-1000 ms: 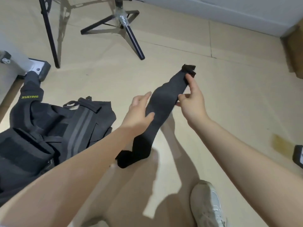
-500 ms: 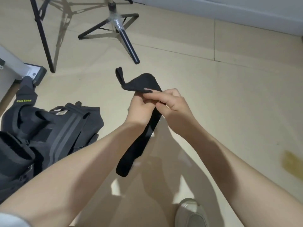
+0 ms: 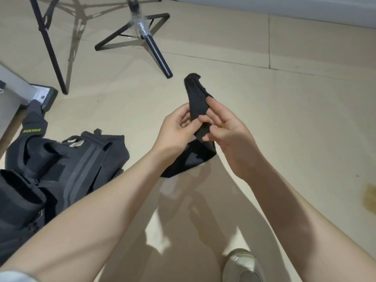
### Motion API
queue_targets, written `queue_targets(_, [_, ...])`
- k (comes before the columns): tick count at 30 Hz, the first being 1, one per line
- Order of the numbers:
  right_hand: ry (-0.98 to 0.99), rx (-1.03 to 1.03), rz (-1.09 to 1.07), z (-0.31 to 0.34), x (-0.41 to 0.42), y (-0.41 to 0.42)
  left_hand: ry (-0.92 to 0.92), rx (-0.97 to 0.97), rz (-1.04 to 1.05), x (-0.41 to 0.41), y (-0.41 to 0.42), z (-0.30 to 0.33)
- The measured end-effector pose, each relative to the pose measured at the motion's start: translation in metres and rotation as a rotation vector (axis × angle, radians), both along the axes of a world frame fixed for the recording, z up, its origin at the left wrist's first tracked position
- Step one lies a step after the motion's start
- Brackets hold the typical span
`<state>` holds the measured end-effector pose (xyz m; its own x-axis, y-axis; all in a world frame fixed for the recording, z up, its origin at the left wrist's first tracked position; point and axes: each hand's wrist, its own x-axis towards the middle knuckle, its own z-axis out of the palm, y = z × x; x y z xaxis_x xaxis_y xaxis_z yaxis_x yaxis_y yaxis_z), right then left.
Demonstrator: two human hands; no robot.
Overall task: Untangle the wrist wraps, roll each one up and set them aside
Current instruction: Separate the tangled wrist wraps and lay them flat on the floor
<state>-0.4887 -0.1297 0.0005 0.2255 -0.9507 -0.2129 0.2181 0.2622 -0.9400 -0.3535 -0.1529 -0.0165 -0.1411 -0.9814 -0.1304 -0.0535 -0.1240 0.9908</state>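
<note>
Recording room: tripods (image 3: 151, 44), tiled floor (image 3: 284, 119)

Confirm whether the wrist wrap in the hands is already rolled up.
No, the wrist wrap is only folded between both hands, with its lower part hanging loose.

Glossy beige tiled floor (image 3: 284, 119) with thin grout lines; pale wall base (image 3: 305, 9) at top; black metal tripod stand (image 3: 150, 39) casting long shadows.

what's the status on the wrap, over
Left hand and right hand both pinching the wrist wrap mid-air. Wrap folded, not rolled. Nothing blocking.
</note>
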Motion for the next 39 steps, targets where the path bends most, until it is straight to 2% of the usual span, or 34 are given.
queue_targets(2, [0.173,-0.09,-0.088,-0.005,0.002,-0.001,-0.007,0.013,0.042,0.007,-0.004,0.002])
queue_targets(4, [0.345,-0.093,-0.171,-0.016,-0.002,-0.004,0.046,0.052,0.077,0.016,-0.006,0.007])
queue_targets(6, [0.286,0.007,-0.04,-0.03,-0.006,-0.005,0.101,0.074,0.107,0.021,-0.008,0.015])
queue_targets(8, [0.197,0.116,0.21,-0.046,-0.006,-0.002,0.094,0.059,0.178,0.026,-0.013,0.023])
queue_targets(11, [0.255,0.117,0.43,-0.064,0.005,0.012,0.184,0.093,0.38,0.041,-0.024,0.025])
queue_targets(15, [0.401,0.153,0.486,-0.078,0.01,0.016,0.261,0.28,0.651,0.076,-0.031,-0.001])
queue_targets(17, [0.599,0.091,0.367,-0.08,0.009,0.011,0.149,0.434,0.702,0.089,-0.026,-0.021])
queue_targets(19, [0.759,0.003,0.326,-0.073,0.009,0.005,-0.307,0.588,0.613,0.092,-0.015,-0.036])
queue_targets(20, [0.791,-0.041,0.382,-0.068,0.01,0.003,-0.55,0.571,0.479,0.09,-0.006,-0.042])
queue_targets(21, [0.831,-0.078,0.469,-0.064,0.012,0.002,-0.702,0.459,0.299,0.086,0.003,-0.047])
queue_targets(22, [0.886,-0.11,0.569,-0.057,0.014,0.002,-0.734,0.312,0.084,0.081,0.01,-0.051])
queue_targets(24, [0.993,-0.129,0.728,-0.046,0.019,0.001,-0.61,0.075,-0.361,0.069,0.017,-0.054])
queue_targets(26, [1.072,-0.119,0.81,-0.039,0.019,-0.002,-0.594,-0.069,-0.618,0.061,0.021,-0.057])
queue_targets(30, [1.241,-0.033,0.856,-0.029,0.006,-0.003,-0.793,0.05,-0.743,0.053,0.029,-0.057])
queue_targets(33, [1.492,0.051,1.093,-0.038,-0.004,0.002,-0.888,0.169,-0.792,0.051,0.033,-0.061])
queue_targets(36, [1.701,0.015,1.218,-0.054,-0.018,0.005,-0.894,0.266,-0.753,0.052,0.037,-0.067])
queue_targets(38, [1.859,-0.019,1.108,-0.058,-0.025,-0.003,-0.829,0.382,-0.687,0.051,0.04,-0.069])
queue_targets(39, [1.93,-0.087,0.959,-0.057,-0.024,-0.011,-0.784,0.437,-0.645,0.049,0.042,-0.07])
